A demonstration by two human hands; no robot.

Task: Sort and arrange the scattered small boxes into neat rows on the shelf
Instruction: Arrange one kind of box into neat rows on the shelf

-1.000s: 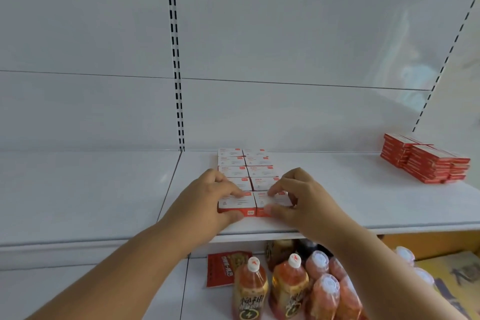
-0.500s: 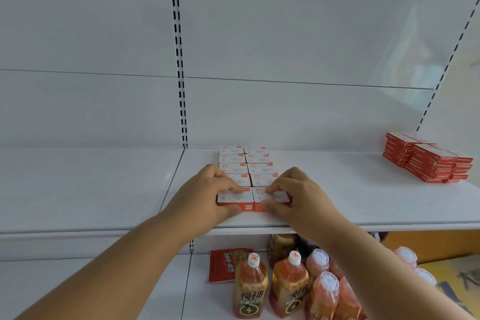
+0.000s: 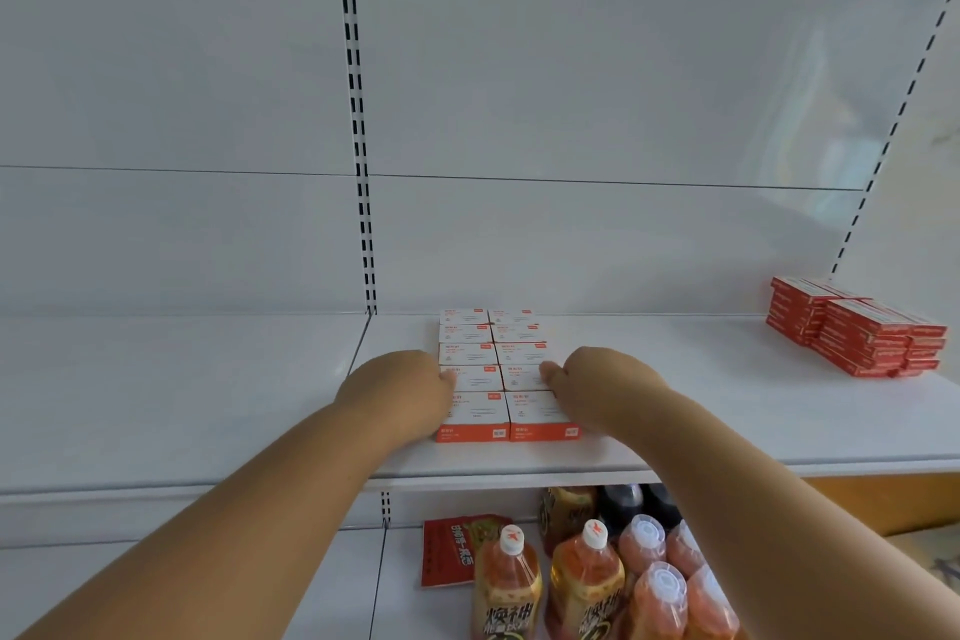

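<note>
Small white-topped boxes with orange fronts (image 3: 477,412) lie in two straight columns of several rows on the white shelf (image 3: 727,421), running from near its front edge to the back panel. My left hand (image 3: 402,387) rests against the left side of the front rows. My right hand (image 3: 597,377) rests against the right side, with its fingertips on the second-row box (image 3: 522,375). Neither hand lifts a box. Most of the fingers are hidden behind the backs of the hands.
A stack of flat red boxes (image 3: 862,335) sits at the far right of the same shelf. On the shelf below stand several orange drink bottles (image 3: 506,585) and a red packet (image 3: 448,556). A slotted upright (image 3: 358,172) divides the back panel.
Both hands have let go of the two front boxes and moved apart to the outer sides of the columns. The front boxes now sit level with each other.
</note>
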